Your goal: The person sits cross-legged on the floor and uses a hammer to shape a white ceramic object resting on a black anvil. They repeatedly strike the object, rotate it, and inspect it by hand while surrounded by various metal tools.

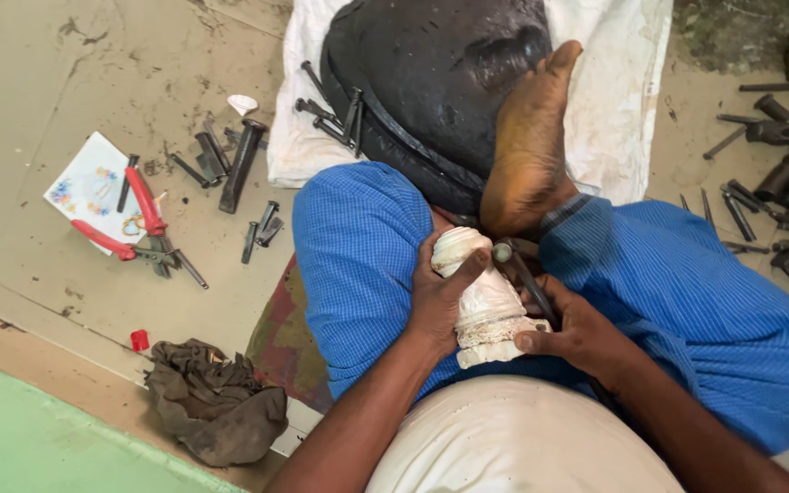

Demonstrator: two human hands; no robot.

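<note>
The person sits on the floor with legs in blue checked cloth crossed, a bare foot resting against a large black rounded cushion that lies on a white sack. The left hand is wrapped around a white carved conch shell, thumb pressed over its rounded top, holding it upright in the lap between the knees. The right hand is closed around a dark metal tool whose round head sits just beside the shell's upper end, with one fingertip touching the shell's base. On the floor to the left lie red-handled pliers, a small floral card, scattered dark metal punches and a crumpled brown rag. More dark metal punches lie at right.
</note>
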